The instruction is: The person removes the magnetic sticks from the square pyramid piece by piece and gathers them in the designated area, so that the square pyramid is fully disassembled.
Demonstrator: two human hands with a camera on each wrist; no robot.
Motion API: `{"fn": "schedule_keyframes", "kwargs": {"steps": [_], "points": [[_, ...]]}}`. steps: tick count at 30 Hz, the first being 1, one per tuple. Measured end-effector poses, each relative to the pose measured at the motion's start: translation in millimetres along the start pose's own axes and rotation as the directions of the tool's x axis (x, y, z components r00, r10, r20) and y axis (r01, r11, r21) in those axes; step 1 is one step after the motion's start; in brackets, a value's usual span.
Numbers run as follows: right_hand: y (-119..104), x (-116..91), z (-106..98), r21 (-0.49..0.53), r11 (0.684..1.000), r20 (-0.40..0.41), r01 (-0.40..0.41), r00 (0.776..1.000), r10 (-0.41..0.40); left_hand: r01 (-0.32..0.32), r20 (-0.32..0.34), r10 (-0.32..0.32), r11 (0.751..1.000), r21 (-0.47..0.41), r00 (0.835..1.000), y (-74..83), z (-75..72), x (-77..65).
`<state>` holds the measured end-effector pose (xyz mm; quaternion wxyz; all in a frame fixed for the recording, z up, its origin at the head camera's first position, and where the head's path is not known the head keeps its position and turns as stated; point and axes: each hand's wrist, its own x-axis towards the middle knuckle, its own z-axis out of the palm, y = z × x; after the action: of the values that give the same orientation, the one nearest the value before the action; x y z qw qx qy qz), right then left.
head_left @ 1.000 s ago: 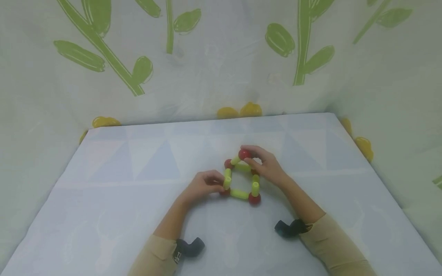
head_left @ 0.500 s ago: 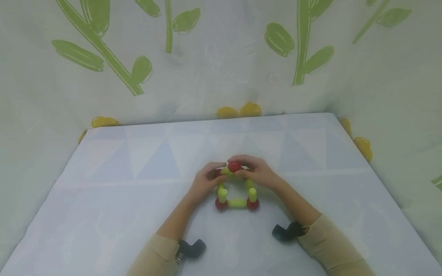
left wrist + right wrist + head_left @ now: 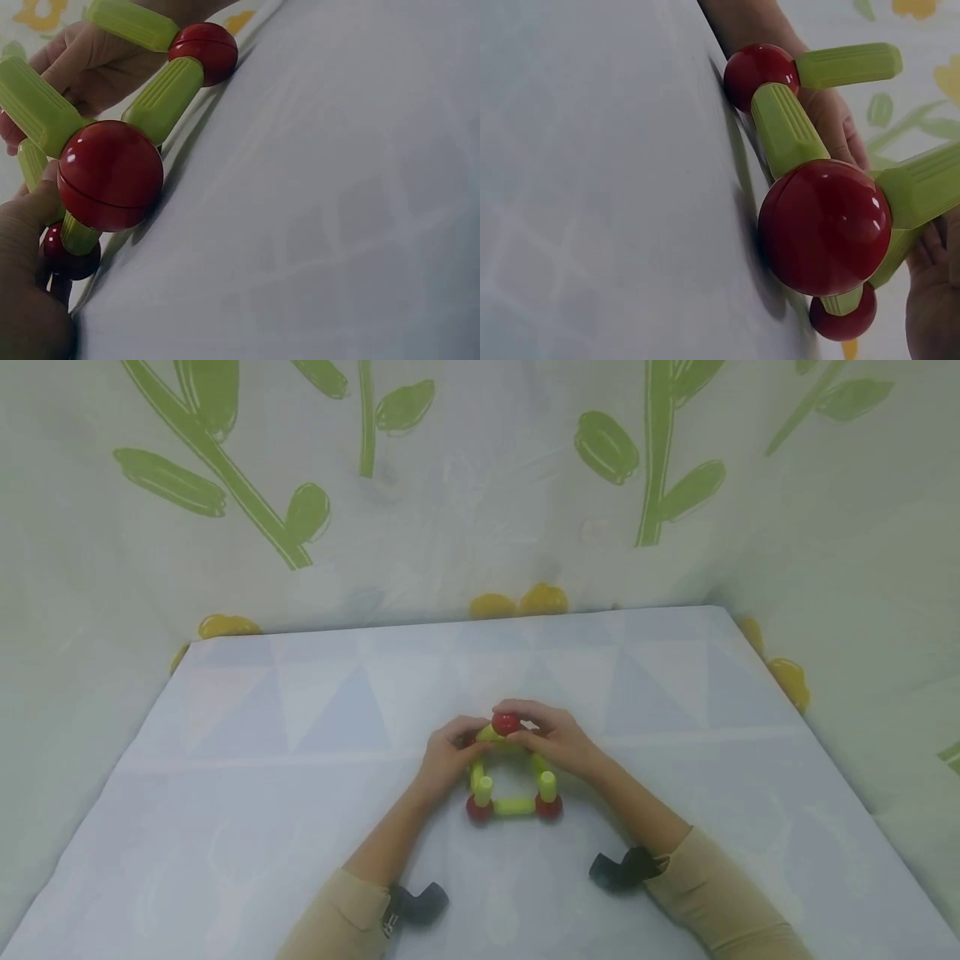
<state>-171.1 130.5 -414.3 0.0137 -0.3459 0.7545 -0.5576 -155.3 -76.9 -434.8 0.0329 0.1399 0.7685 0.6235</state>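
A square toy frame of red balls and yellow-green rods [image 3: 514, 807] lies on the table, with a near left ball [image 3: 480, 808] and a near right ball [image 3: 549, 807]. Short rods stand up from both. At the far left corner my left hand [image 3: 448, 752] pinches a red ball and rod, partly hidden by the fingers. My right hand [image 3: 553, 740] holds a raised red ball [image 3: 506, 722] between thumb and fingers, at the end of a rod over the frame's far side. Close up, the left wrist view shows a near corner ball [image 3: 111, 175] with grooved rods attached.
The table [image 3: 300, 827] has a pale cover with a triangle pattern. Behind it rises a wall sheet [image 3: 465, 527] with green plant prints. A black wrist mount [image 3: 420, 904] sits at the left sleeve, another black mount [image 3: 621, 869] at the right.
The frame has turned and come slightly nearer. My left hand has shifted from the near left corner to the far left one. My right hand has moved left and nearer with its ball.
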Motion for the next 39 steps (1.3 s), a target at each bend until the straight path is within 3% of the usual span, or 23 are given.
{"fn": "schedule_keyframes", "kwargs": {"steps": [4,8,14,20,30,35,39], "points": [[0,-1,-1,-0.044,0.998,-0.071,-0.038,0.997,0.035,0.075,-0.038,-0.075,0.997,-0.016,0.996,-16.7,-0.7,5.3],[0,-1,-7,-0.043,0.996,-0.155,-0.079,0.985,0.072,0.129,-0.067,-0.131,0.991,-0.04,0.989,-18.5,-3.3,6.4],[1,-1,-24,-0.079,0.994,-0.185,-0.075,0.981,0.059,0.187,-0.122,-0.202,0.974,-0.125,0.972,-17.5,-5.3,7.0],[-4,-2,-36,-0.142,0.988,-0.174,-0.061,0.984,0.036,0.183,-0.126,-0.2,0.973,-0.138,0.972,-18.3,-5.6,7.2],[-1,-5,-37,-0.321,0.947,-0.212,0.008,0.974,-0.08,0.201,-0.109,-0.219,0.966,-0.16,0.97,-16.5,-5.2,6.7],[-1,-4,-37,-0.424,0.894,-0.207,0.146,0.945,-0.253,0.2,-0.1,-0.217,0.968,-0.151,0.971,-1.5,-5.7,3.0],[1,-3,-40,-0.43,0.891,-0.261,0.146,0.925,-0.277,0.192,-0.109,-0.207,0.972,-0.134,0.972,11.3,-5.3,-0.4]]}}
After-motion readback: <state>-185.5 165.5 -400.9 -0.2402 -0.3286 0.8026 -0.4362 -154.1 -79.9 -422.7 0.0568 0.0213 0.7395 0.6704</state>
